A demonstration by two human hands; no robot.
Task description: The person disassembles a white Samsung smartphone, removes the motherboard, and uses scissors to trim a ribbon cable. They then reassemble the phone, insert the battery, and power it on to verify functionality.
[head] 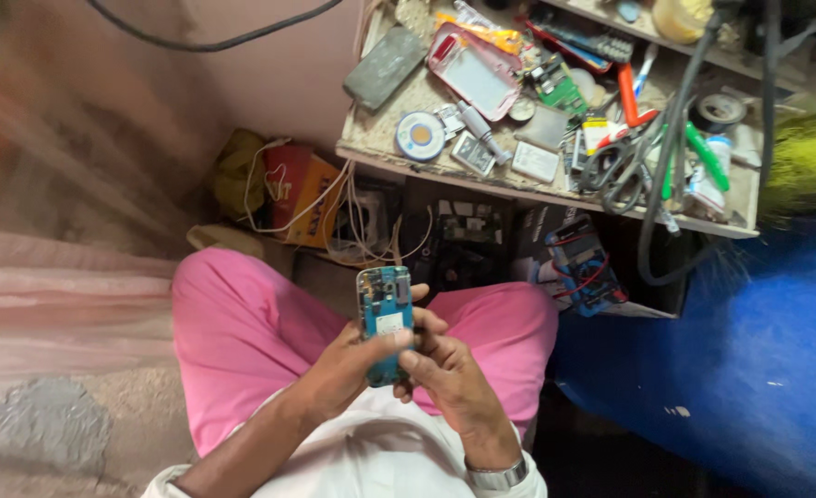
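here, both the left hand and right hand curl their fingers tight around an opened teal phone, above pink trousers, near a cluttered workbench.

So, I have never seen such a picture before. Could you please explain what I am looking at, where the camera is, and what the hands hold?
The camera sits on a person's head and looks down at their lap. Both bare hands hold an opened phone with its blue inside showing: the left hand and the right hand, whose wrist wears a watch. Above the knees stands a crowded workbench with scissors, a pink phone case and a round solder reel.
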